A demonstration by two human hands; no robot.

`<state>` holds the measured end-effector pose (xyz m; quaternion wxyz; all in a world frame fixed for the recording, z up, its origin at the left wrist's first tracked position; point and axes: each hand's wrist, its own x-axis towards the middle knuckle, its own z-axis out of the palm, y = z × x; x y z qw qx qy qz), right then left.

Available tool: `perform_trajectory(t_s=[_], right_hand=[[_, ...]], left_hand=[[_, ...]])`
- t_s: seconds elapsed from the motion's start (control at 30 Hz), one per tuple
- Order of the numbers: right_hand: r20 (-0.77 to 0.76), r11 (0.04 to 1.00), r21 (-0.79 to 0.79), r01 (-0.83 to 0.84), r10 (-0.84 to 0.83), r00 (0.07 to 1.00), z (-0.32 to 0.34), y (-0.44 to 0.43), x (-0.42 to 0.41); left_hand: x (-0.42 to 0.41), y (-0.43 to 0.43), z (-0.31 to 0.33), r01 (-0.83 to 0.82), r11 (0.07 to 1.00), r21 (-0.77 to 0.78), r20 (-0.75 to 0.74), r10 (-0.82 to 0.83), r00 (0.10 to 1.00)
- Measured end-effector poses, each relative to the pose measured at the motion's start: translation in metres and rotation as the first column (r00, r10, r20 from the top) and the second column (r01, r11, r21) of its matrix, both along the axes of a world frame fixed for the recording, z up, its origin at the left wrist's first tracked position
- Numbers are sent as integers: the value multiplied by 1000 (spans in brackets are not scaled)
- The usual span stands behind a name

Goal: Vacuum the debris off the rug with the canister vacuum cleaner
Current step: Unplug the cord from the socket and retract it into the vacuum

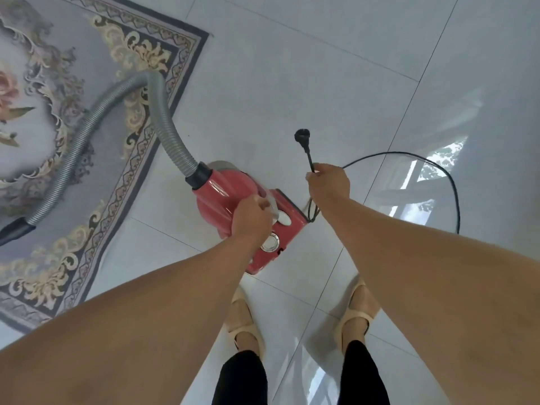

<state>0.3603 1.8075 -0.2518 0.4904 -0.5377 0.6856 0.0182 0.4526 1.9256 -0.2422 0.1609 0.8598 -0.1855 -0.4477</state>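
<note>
A red canister vacuum cleaner [222, 200] stands on the white tiled floor beside the rug [96, 92]. My left hand [251, 217] grips the grey carry handle on top of the canister. My right hand [328, 182] holds the black power cord [432, 171] just below its plug [301, 135], which sticks up free. The cord loops out to the right and back to the canister's rear. A grey ribbed hose [117, 112] arches from the canister's front over the rug to a black end piece [13, 232] at the left edge.
The patterned rug has a dark ornate border and a floral centre; its corner points to the upper middle. My feet in beige shoes [242, 317] stand on the glossy tile floor [321, 68] just behind the canister. Window reflections shine on the tiles at right.
</note>
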Motion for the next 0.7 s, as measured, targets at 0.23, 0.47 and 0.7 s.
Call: perform_trajectory(t_s=[0.23, 0.47, 0.7], right_hand=[[-47, 994, 43, -105, 107, 993, -22, 41, 18], [-112, 981, 169, -93, 113, 987, -32, 89, -7], [-123, 958, 218, -186, 216, 969, -44, 106, -19]], left_hand=[[14, 18, -30, 100, 995, -2, -5, -100, 995], [17, 22, -40, 216, 976, -24, 16, -216, 976], [12, 30, -51, 195, 976, -94, 33, -193, 981]])
